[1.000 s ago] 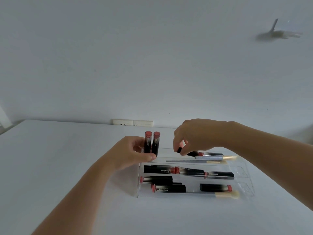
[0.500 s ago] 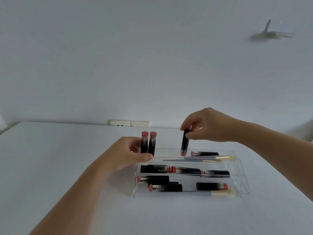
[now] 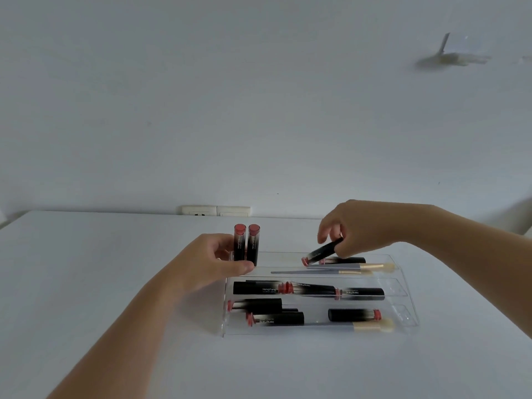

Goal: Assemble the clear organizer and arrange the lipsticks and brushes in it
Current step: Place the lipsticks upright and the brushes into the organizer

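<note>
Head view — our right hand (image 3: 365, 226) fingers (image 3: 326, 234) pinch a tilted lipstick (image 3: 322, 251); left hand (image 3: 213, 259) clasps two upright lipsticks (image 3: 246, 245) — a nudge could topple them.

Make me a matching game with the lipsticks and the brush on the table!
Things:
1. two lipsticks by the left hand
2. lipstick in the right hand
3. front brush
4. wall socket

States:
A. lying flat in the organizer's nearest row
B. standing upright
C. behind the table's far edge
D. tilted, red end down

Pairs: 1-B, 2-D, 3-A, 4-C
</note>
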`<state>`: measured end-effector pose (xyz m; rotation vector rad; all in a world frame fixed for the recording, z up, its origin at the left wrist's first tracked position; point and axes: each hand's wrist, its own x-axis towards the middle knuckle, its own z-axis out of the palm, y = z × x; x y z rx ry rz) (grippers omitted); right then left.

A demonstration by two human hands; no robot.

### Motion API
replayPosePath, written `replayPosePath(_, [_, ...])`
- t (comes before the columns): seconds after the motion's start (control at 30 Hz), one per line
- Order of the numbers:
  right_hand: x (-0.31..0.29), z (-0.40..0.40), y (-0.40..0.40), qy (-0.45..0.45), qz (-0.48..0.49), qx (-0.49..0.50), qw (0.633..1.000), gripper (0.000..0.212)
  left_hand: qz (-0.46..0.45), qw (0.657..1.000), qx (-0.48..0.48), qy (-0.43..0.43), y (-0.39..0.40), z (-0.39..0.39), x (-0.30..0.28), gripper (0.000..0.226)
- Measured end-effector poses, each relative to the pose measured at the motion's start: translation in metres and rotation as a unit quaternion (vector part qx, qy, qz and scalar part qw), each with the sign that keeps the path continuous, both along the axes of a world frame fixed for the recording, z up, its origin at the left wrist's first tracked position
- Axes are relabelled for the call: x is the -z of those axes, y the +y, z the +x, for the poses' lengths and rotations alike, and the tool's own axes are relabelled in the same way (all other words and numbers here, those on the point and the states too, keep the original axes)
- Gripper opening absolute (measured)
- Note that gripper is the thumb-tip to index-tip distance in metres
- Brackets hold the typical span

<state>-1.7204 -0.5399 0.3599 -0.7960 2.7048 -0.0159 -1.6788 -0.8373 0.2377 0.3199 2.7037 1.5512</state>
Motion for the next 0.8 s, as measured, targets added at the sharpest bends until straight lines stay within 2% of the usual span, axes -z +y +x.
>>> replayPosePath(0.23, [0.010, -0.001, -0.007, 0.017, 0.034, 0.020, 0.999, 0.009, -0.004, 1.000, 0.001, 0.003, -0.001, -0.001, 0.001, 0.035])
replayPosePath(0.4, [0.008, -0.005, -0.002, 0.032, 0.010, 0.005, 0.999, 0.013, -0.006, 1.000, 0.001, 0.003, -0.002, -0.002, 0.002, 0.037])
replayPosePath(0.47, [0.008, -0.010, 0.001, 0.018, -0.046, 0.015, 0.999, 0.014, -0.003, 1.000, 0.002, 0.000, -0.002, -0.002, 0.002, 0.038])
replayPosePath(0.53, [0.009, -0.013, 0.003, -0.017, -0.141, 0.047, 0.989, 0.013, -0.003, 1.000, 0.002, -0.001, -0.002, -0.001, 0.002, 0.038])
replayPosePath(0.67, [0.015, -0.011, -0.003, -0.065, -0.319, 0.111, 0.939, 0.019, 0.001, 1.000, -0.004, -0.010, -0.001, -0.002, 0.001, 0.038])
replayPosePath(0.8, [0.029, -0.003, -0.026, -0.046, -0.384, 0.133, 0.913, 0.029, -0.007, 1.000, -0.005, -0.010, -0.001, -0.001, 0.001, 0.037])
